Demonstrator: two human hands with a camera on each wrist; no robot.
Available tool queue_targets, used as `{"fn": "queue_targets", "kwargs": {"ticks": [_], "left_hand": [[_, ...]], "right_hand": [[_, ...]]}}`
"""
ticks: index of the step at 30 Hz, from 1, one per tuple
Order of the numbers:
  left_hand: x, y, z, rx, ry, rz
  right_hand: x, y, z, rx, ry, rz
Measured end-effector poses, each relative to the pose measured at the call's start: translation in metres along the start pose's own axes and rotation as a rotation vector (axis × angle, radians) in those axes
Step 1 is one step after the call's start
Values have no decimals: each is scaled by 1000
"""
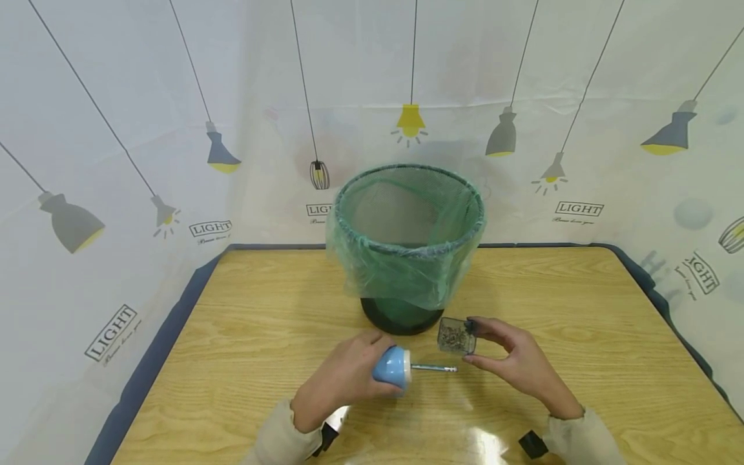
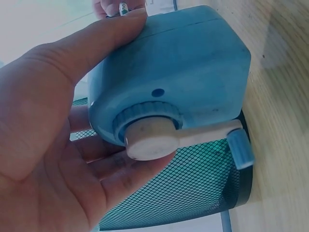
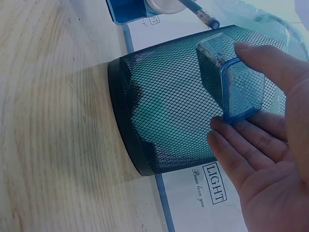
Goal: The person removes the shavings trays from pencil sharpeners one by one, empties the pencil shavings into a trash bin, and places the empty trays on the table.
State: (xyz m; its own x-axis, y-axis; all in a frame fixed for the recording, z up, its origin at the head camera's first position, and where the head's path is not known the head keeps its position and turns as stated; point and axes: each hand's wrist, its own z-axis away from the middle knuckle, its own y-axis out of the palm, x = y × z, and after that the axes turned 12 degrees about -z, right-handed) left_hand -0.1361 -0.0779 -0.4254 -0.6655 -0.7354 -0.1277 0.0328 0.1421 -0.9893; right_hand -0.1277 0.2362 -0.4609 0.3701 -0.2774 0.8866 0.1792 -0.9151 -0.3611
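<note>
My left hand [image 1: 354, 371] grips a blue crank pencil sharpener [image 2: 178, 63], fingers and thumb wrapped round its body. Its white crank arm [image 2: 203, 135] with a blue knob shows in the left wrist view. From its pale front a pencil [image 1: 433, 367] sticks out to the right, eraser end outward. Between thumb and fingers, my right hand [image 1: 520, 361] holds a small clear shavings drawer [image 1: 456, 337] with dark shavings inside, also seen tilted in the right wrist view. Both hands are just in front of the mesh trash bin [image 1: 401, 316].
The bin stands at the back middle of the wooden table [image 1: 261, 323], lined with a green plastic bag [image 1: 401, 271] folded over its rim. Behind the table hangs a white cloth [image 1: 360, 77] printed with lamps.
</note>
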Motion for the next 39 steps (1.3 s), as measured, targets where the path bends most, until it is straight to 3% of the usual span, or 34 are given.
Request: {"fn": "queue_targets", "kwargs": {"ticks": [30, 39], "left_hand": [[-2, 11, -1, -31, 3, -51], [-1, 13, -2, -19, 2, -57]], "right_hand": [[-2, -3, 1, -13, 17, -3], [-2, -5, 1, -12, -15, -28]]}}
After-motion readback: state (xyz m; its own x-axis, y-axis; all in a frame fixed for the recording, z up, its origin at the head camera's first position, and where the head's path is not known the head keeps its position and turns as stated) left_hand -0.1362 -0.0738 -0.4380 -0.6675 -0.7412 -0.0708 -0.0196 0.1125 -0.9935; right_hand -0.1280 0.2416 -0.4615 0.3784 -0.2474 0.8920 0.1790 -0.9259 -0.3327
